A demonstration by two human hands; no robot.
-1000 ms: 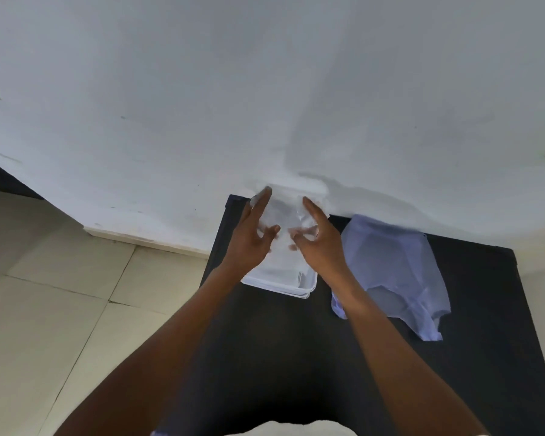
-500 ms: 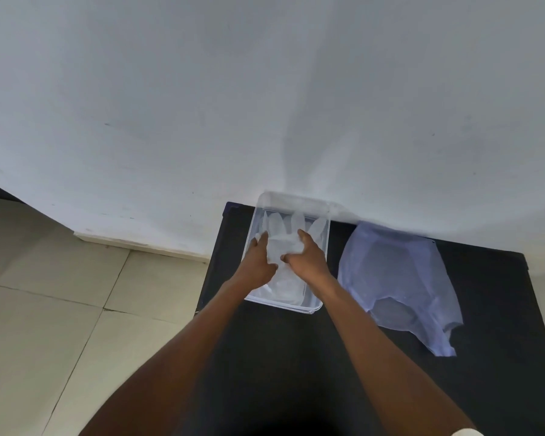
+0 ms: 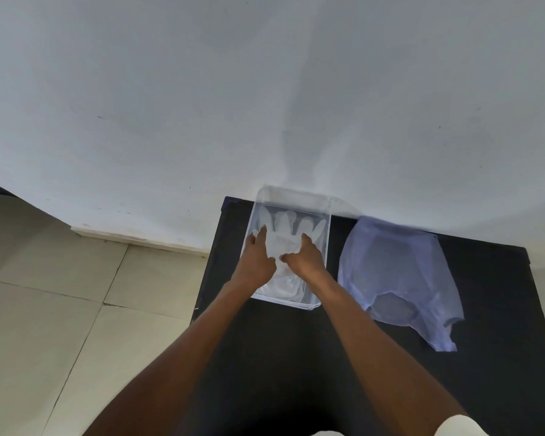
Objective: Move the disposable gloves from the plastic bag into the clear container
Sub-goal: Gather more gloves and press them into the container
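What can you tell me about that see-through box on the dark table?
The clear container is a shallow rectangular box of thin, see-through plastic with rounded corners and no lid on it. It sits flat at the table's far left corner, its far end against the white wall. Pale, translucent gloves lie spread inside, fingers pointing to the wall. The left hand and right hand press down on them. The plastic bag lies beside it, apart.

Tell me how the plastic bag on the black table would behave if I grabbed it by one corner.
The plastic bag lies crumpled and see-through, so it would probably hang limp and weigh little. It looks flat, so likely near empty. On the smooth table it may slide rather than lift cleanly.
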